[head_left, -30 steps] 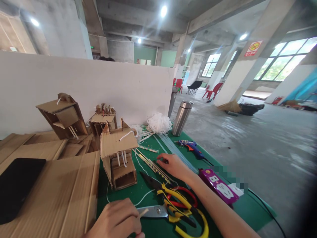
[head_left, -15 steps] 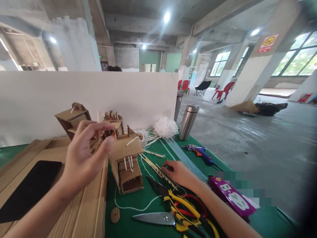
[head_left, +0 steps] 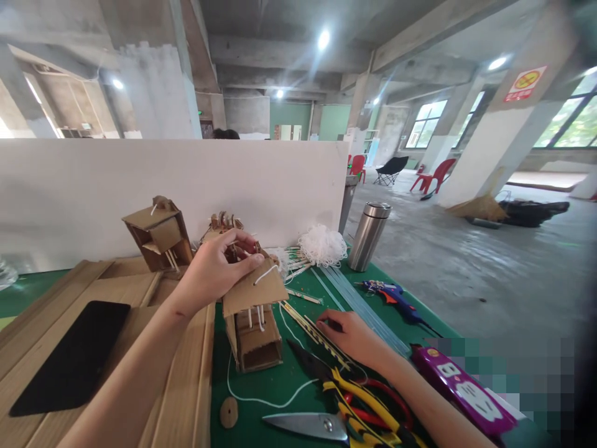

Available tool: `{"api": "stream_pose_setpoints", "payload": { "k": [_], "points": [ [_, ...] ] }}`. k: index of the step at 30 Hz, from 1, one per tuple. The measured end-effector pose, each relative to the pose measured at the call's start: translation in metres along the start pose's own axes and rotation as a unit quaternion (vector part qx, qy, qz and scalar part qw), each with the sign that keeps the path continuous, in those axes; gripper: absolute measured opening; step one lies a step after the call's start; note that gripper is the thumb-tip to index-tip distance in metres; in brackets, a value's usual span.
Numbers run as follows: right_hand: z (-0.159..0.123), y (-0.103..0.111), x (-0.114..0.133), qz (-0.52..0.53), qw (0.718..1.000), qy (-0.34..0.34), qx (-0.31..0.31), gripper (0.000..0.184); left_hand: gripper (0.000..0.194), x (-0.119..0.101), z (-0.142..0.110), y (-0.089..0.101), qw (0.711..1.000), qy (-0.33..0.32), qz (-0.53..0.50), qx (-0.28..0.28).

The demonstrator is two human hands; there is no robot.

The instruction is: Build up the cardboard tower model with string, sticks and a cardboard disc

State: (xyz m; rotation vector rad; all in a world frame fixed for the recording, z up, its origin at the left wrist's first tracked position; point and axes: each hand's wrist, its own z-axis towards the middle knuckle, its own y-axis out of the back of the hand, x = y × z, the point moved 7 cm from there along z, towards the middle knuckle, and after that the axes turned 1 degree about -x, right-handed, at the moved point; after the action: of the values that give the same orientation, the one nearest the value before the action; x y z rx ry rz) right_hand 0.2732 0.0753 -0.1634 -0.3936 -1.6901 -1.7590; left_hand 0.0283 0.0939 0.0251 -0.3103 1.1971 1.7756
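My left hand [head_left: 219,267] is at the top of a cardboard box model [head_left: 254,289], thumb and fingers closed about the small upright cardboard pieces there. White cords hang below its top panel. My right hand [head_left: 354,336] lies on the green table, fingers loosely bent and apart, beside thin wooden sticks [head_left: 298,320] and a yellow-and-black strip-like tool [head_left: 333,351]. Its palm is hidden. Below it lie pliers [head_left: 310,361] and scissors [head_left: 305,426] with yellow-and-black handles. A round cardboard disc [head_left: 229,412] with a hole lies near a white cord [head_left: 265,406].
Two other cardboard models stand behind, one at left [head_left: 158,233]. A black flat slab [head_left: 69,358] lies on cardboard sheets [head_left: 163,410]. To the right are a steel flask [head_left: 370,236], glue sticks [head_left: 361,305], a blue glue gun [head_left: 394,297], and a purple case [head_left: 461,389]. A white partition [head_left: 186,180] stands behind.
My left hand has moved right and onto the model's top, its fingers closing around the upright pieces. My right hand has stayed in place. The view has shifted slightly.
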Motion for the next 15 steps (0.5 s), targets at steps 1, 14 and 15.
{"api": "stream_pose_setpoints", "payload": {
  "k": [1,14,15],
  "points": [
    [0.0,0.001,0.002,0.0,1.0,0.0,0.0,0.035,0.015,-0.001,-0.001,0.001,1.0,-0.005,-0.004,0.002],
    [-0.102,0.006,0.049,-0.109,0.989,0.036,0.087,0.021,0.025,0.016,-0.015,0.021,0.941,0.047,-0.329,0.07],
    [-0.109,0.005,0.048,-0.125,0.987,0.048,0.084,0.017,0.026,0.019,-0.015,0.018,0.933,0.049,-0.345,0.086]
  ]
}}
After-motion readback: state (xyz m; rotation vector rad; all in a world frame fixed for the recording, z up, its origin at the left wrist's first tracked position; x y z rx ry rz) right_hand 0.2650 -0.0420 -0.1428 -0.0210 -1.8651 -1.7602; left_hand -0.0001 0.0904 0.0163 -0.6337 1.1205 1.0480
